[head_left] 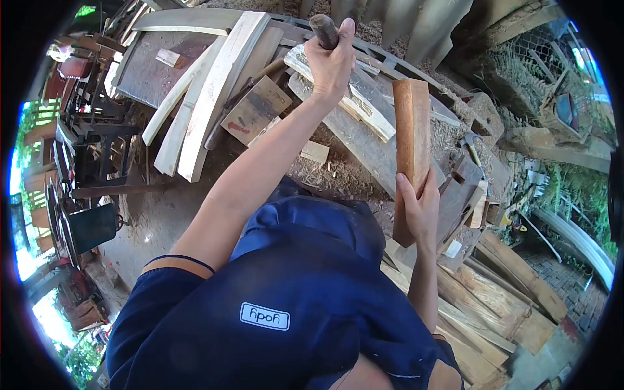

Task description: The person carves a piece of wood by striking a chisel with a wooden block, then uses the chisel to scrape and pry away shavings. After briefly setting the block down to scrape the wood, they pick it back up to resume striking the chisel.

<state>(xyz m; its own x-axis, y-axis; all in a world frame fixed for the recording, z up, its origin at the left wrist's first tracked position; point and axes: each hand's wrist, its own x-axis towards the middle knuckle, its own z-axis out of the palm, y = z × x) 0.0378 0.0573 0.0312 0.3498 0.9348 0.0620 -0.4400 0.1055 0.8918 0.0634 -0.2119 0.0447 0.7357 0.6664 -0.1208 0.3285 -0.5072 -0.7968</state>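
The left hand's (331,70) fingers are closed round a dark, rounded handle (324,31), whose blunt top sticks out above the fist; most of what lies below the grip is hidden, so I can't tell what sort of tool it is. The right hand (421,207) has its thumb laid on one side of a brown, slightly curved wooden block (412,127) and its fingers round the other, holding it near the lower end, with the long upper part rising past the hand, to the right of the left fist.

Under the left hand a pale, rough board (370,110) lies slantwise among the shavings (325,174). Further left are a stained box (258,109) and some long pale boards (224,97); a hammer (470,142) lies just beyond the block.

What worries me is that low hold. The block looks heavy at the far end, so a knock up there could twist it out of the thumb and fingers. If the tool hides a sharp end, a swing across towards the right wrist could cut it. The pale board seems loose too, so leaning on it might make it slide over the shavings, and a sweep of the block could knock the hammer.
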